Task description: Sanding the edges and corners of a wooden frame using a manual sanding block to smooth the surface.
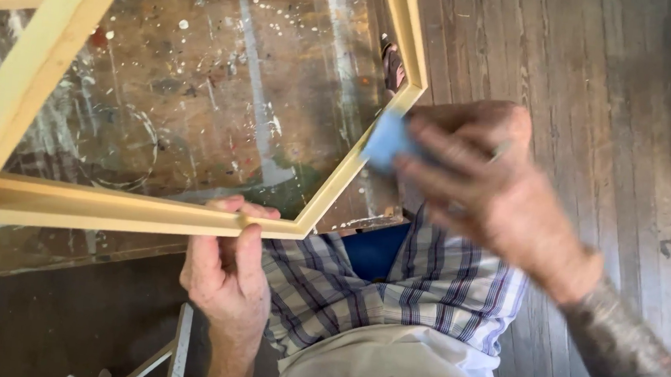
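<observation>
We've got the pale wooden frame [150, 218] lying on the paint-spattered table [200, 82]. Left hand [225, 271] pinches the frame's near rail, fingers closed over it. Right hand [479, 184], blurry, grips a blue sanding block [387, 141] against the frame's right rail, block under its fingertips.

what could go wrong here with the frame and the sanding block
1. The wooden frame juts past the paint-spattered table edge, steadied only by the left hand gripping its lower rail; a firm stroke might shift or tip it.
2. The right hand is blurred with motion, holding the blue block at the frame's angled side; it may slip off and scrape the fingers.
</observation>
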